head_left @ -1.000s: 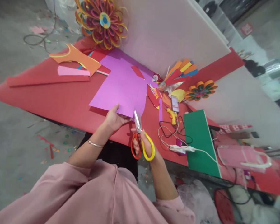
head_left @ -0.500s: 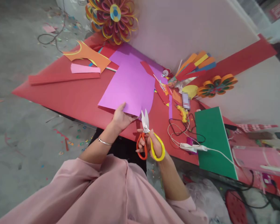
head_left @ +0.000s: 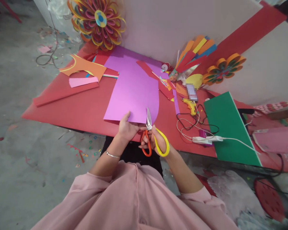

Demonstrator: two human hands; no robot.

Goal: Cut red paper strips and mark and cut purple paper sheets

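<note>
My left hand [head_left: 127, 127] grips the near edge of a large sheet of purple paper [head_left: 132, 92], thumb on top and fingers underneath. My right hand [head_left: 156, 142] is closed around scissors [head_left: 149, 123] with one red and one yellow handle loop. The blades point away from me and sit at the near edge of the sheet, right of my left hand. One blade lies over the purple surface; the other is hidden beneath it. More purple paper [head_left: 124, 52] lies behind, toward the wall.
The red-covered table [head_left: 74, 110] holds an orange cutout [head_left: 86, 67], a pink strip [head_left: 83, 81], a yellow glue gun [head_left: 190, 106], a white power strip [head_left: 207, 139] with tangled cords, and a green board [head_left: 230, 134]. Paper flowers [head_left: 100, 19] stand by the wall. Scraps litter the floor.
The scissors have moved onto the purple sheet's near edge, their blades closer together and one beneath the paper. My left hand keeps its hold. The whole view has shifted and turned slightly.
</note>
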